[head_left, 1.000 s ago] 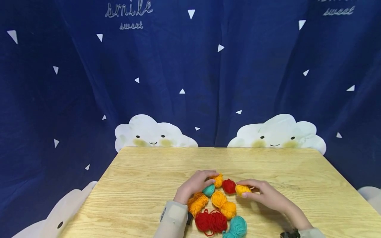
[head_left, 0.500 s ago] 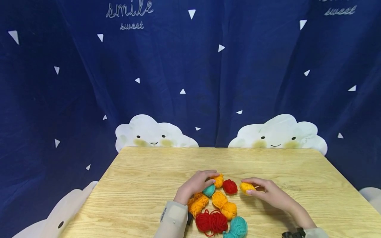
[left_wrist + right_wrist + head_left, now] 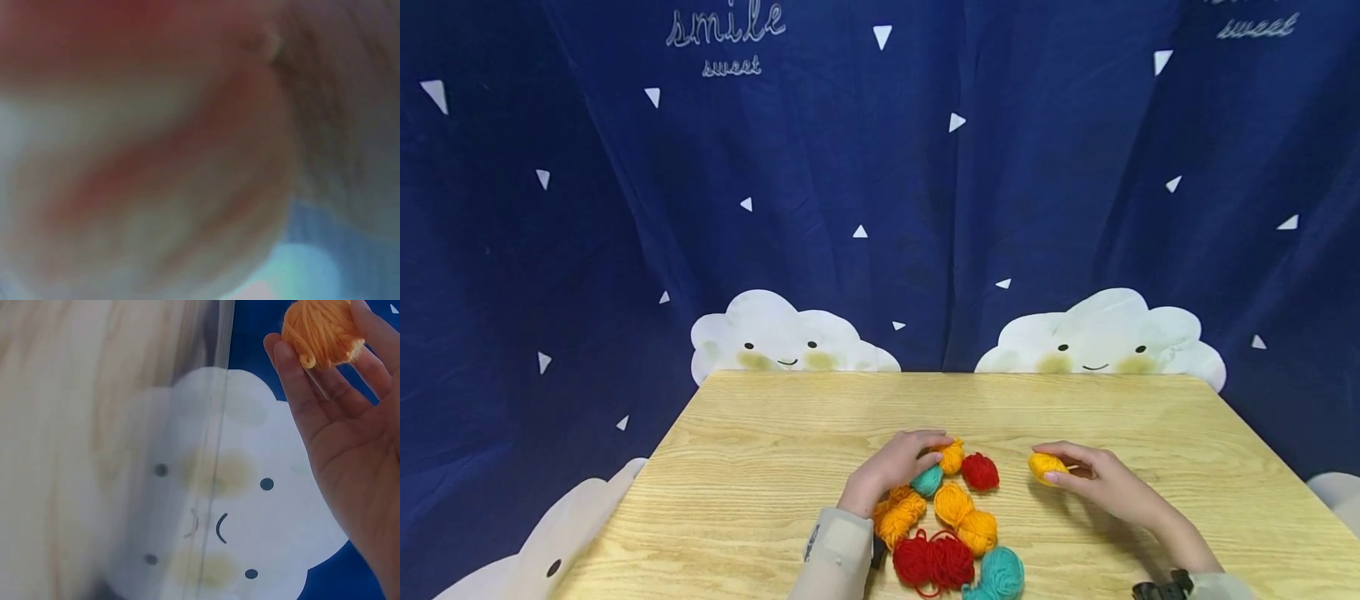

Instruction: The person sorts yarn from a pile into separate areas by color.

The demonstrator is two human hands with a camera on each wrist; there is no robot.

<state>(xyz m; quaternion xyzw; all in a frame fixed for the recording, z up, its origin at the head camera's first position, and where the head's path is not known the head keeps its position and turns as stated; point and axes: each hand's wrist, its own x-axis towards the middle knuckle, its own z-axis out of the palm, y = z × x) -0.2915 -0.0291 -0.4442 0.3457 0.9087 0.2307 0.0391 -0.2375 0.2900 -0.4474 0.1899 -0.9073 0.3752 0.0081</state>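
In the head view my right hand [image 3: 1105, 479] pinches a small yellow-orange yarn ball [image 3: 1047, 468] between thumb and fingers, to the right of the other yarn. The right wrist view shows this yarn ball [image 3: 325, 331] at the fingertips, its strands wound round it. My left hand [image 3: 898, 461] grips an orange yarn ball [image 3: 952, 457] at the far end of the pile, fingers over its top and thumb at its near side. A teal yarn ball [image 3: 928, 480] lies just under that thumb. Beside the orange ball sits a red yarn ball [image 3: 981, 472]. The left wrist view is too blurred to read.
Nearer on the wooden table [image 3: 760, 467] lie an orange skein [image 3: 899, 515], a two-lobed orange skein [image 3: 966, 518], a red skein [image 3: 934, 560] with loose strands and a teal skein [image 3: 1000, 573]. A blue curtain [image 3: 850, 167] with clouds hangs behind the table's far edge.
My right hand has moved right with the yellow-orange yarn ball, away from the red ball it was beside. The left hand has stayed in place.
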